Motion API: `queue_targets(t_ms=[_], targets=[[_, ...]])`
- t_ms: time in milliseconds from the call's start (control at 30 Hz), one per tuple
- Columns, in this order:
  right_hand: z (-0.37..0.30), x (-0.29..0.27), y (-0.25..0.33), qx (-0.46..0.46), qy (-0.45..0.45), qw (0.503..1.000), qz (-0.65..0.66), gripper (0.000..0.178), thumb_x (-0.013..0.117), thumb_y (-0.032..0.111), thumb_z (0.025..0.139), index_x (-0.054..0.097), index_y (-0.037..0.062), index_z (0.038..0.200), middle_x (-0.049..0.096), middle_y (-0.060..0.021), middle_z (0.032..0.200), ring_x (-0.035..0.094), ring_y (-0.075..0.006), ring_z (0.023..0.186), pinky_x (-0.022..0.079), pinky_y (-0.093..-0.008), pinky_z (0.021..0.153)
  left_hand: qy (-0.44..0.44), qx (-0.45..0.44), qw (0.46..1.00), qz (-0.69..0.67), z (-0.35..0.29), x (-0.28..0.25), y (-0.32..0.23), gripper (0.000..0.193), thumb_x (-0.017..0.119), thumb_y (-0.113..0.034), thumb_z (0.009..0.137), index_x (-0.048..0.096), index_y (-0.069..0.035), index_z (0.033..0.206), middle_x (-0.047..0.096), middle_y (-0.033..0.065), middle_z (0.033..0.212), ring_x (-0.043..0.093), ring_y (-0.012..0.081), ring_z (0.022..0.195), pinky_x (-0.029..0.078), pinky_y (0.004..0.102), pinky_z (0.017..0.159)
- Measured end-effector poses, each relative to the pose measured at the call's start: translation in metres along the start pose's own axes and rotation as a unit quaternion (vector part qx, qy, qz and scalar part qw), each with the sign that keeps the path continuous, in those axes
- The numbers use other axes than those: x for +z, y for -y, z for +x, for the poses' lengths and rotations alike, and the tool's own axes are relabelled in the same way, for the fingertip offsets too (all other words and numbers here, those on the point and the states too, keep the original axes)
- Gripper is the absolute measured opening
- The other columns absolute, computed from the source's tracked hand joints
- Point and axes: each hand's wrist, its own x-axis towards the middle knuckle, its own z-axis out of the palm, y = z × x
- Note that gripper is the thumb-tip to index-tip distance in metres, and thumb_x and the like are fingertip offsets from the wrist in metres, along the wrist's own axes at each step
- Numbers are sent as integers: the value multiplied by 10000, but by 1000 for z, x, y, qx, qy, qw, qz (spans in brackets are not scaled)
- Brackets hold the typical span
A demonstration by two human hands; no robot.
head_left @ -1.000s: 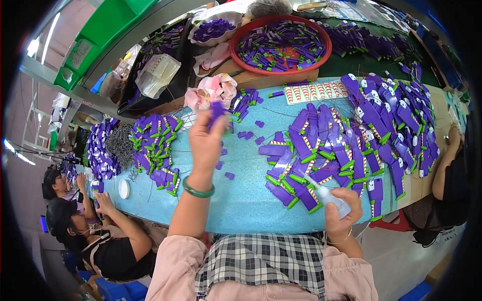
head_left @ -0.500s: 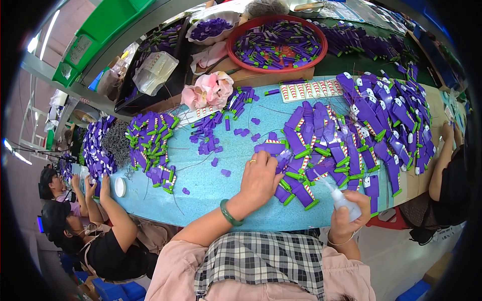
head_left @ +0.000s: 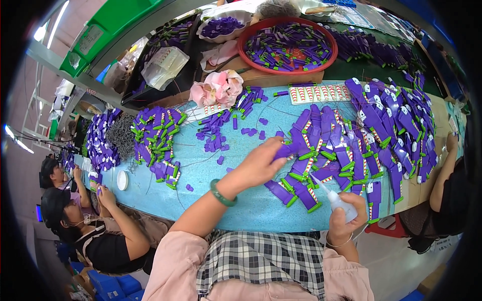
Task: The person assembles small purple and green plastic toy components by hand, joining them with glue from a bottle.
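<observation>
My left hand (head_left: 255, 168), with a green bangle at the wrist, pinches a purple plastic piece (head_left: 288, 150) between thumb and fingers at the left edge of a spread pile. In my right hand (head_left: 352, 216) is a translucent squeeze bottle (head_left: 340, 204), tilted, its thin nozzle pointing up and left toward the pile. Below that nozzle lie flat purple pieces with green ends (head_left: 306, 195) and red-and-white striped strips. My left fingertips are partly hidden by the piece.
Small loose purple parts (head_left: 213, 143) lie left of the pile on the blue table (head_left: 201, 188). Behind are a striped sticker sheet (head_left: 319, 94), a pink cloth flower (head_left: 217, 89) and a red basin (head_left: 241, 47). Co-workers sit at left and right. A white lid (head_left: 122, 180) lies leftward.
My left hand has risen slightly, and a purple piece now shows between its fingers. The bottle stays almost in place in my right hand. The whole view has shifted slightly.
</observation>
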Motion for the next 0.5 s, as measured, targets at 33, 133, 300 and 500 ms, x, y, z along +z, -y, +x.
queue_targets(t_ms=[33, 133, 300, 500], targets=[[0, 1, 2, -3, 2, 1000, 0, 272, 651, 222, 739, 591, 12, 900, 625, -132, 785, 606, -202, 645, 473, -276, 582, -3, 1, 1000, 0, 1, 5, 1, 333, 550, -128, 819, 471, 15, 1110, 577, 164, 967, 546, 289, 931, 447, 363, 811], [-1, 0, 3, 3, 22, 1000, 2, 275, 651, 223, 739, 592, 8, 900, 626, -131, 787, 605, -203, 648, 472, -277, 584, 43, -37, 997, -52, 1, 6, 2, 303, 561, -142, 806, 498, -1, 1066, 566, 171, 969, 493, 326, 967, 405, 400, 848], [-2, -1, 0, 13, 1, 1000, -16, 282, 653, 225, 737, 593, 4, 903, 625, -128, 783, 606, -206, 652, 474, -276, 591, 220, 19, 975, -8, -25, -34, 12, 259, 583, -115, 772, 536, -22, 1009, 552, 141, 951, 491, 320, 934, 392, 390, 844], [0, 11, 0, 14, 22, 1000, 2, 283, 653, 233, 741, 591, 3, 893, 624, -125, 770, 604, -203, 638, 474, -281, 579, 122, -92, 988, 19, -60, -49, -11, 246, 609, -61, 718, 512, 15, 931, 512, 154, 1090, 485, 329, 997, 388, 409, 871]])
